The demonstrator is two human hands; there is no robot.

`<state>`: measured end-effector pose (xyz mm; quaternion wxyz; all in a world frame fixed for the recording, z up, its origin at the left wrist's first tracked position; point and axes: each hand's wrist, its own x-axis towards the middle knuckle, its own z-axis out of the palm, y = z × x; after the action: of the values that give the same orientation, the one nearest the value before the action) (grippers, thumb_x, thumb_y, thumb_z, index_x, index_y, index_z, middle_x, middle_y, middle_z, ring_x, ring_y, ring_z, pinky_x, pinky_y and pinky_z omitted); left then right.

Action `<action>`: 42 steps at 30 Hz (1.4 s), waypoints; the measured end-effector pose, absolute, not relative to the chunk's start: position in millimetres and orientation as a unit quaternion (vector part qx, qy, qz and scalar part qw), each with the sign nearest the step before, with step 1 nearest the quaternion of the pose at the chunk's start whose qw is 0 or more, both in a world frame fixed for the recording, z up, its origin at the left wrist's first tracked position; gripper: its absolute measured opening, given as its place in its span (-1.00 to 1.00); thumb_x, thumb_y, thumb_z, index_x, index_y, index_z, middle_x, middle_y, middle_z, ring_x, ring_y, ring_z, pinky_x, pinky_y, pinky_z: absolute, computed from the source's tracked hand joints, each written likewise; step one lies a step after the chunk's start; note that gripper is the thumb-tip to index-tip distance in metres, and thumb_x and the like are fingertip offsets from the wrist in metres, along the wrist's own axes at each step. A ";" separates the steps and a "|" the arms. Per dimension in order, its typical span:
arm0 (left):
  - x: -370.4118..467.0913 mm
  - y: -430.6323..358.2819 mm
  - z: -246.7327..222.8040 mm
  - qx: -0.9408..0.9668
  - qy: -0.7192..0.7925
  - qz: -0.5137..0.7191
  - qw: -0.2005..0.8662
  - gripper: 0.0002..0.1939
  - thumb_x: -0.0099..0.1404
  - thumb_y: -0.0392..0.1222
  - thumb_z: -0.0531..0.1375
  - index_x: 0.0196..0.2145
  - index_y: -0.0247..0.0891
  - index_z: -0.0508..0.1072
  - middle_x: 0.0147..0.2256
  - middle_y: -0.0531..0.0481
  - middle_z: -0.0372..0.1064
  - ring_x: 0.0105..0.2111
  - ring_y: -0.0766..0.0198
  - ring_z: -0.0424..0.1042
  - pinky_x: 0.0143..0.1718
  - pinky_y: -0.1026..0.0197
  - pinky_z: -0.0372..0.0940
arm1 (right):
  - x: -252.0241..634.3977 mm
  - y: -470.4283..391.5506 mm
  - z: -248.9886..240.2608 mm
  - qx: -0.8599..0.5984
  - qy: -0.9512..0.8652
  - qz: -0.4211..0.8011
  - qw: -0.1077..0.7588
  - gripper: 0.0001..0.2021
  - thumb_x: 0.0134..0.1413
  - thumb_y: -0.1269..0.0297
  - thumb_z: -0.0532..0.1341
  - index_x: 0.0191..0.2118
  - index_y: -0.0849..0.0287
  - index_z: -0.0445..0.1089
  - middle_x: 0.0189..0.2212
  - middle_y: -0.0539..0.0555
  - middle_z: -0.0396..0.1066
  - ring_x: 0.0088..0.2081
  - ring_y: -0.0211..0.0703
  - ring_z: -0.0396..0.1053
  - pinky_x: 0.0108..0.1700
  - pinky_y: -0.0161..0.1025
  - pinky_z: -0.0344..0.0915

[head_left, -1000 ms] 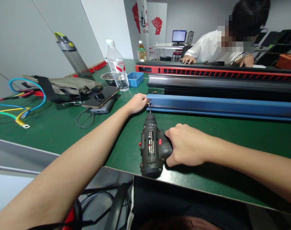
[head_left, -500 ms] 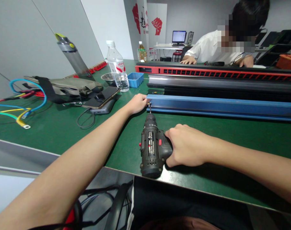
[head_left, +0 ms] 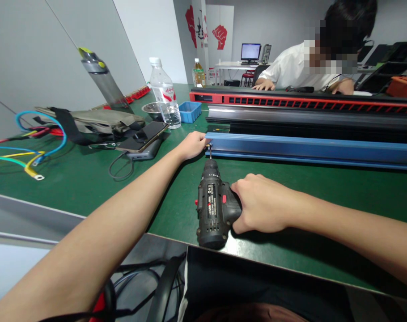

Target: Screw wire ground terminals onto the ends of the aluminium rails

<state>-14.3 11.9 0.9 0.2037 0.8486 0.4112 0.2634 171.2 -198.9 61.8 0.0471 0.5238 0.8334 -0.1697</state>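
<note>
A black cordless drill (head_left: pixel 212 210) with red switches lies level over the table's front edge, its handle wrapped by my right hand (head_left: pixel 262 203). The bit points away from me and meets the left end of a long blue metal profile (head_left: pixel 304 146), at a small screw-like piece (head_left: pixel 209 146). My left hand (head_left: pixel 194 145) is closed on that same end, thumb on top; the fingertips behind are hidden. The blue profile lies crosswise on the green table (head_left: pixel 176 197).
Behind the profile lie a dark grey rail (head_left: pixel 290 115) and a red-black bar (head_left: pixel 273 97). Left stand a water bottle (head_left: pixel 165 91), blue bin (head_left: pixel 190 112), phone (head_left: pixel 145 136), bag (head_left: pixel 99 120) and cables (head_left: pixel 39 154). Across the table, a person in a white shirt (head_left: pixel 290 67) bends forward.
Hardly anything differs. Both hands, the drill and the blue profile keep their places; the view shifts very slightly.
</note>
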 end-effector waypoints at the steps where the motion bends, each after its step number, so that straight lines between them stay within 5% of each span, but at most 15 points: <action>1: -14.6 12.6 0.6 0.850 0.407 0.265 0.204 -0.57 0.25 0.04 0.02 -0.67 -0.25 0.20 -0.63 0.07 0.14 -0.54 0.35 0.11 -0.47 0.29 0.01 | 171.2 -199.1 61.9 0.524 0.833 -0.171 0.047 -0.71 -0.24 0.03 0.35 -0.42 0.16 0.49 -0.51 0.11 0.49 -0.52 -0.10 0.37 -0.53 -0.26 0.12; 42: -15.2 11.8 0.9 0.840 0.415 0.270 0.222 -0.61 0.28 -0.06 0.06 -0.66 -0.25 0.23 -0.63 0.08 0.14 -0.53 0.34 0.11 -0.46 0.28 0.00 | 170.9 -200.1 63.5 0.523 0.833 -0.171 0.049 -0.68 -0.24 0.02 0.34 -0.41 0.17 0.48 -0.52 0.10 0.48 -0.52 -0.11 0.36 -0.53 -0.26 0.09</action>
<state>-15.2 11.8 0.9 0.2219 0.8400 0.4151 0.2698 170.9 -200.1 63.5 0.0487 0.5235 0.8333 -0.1711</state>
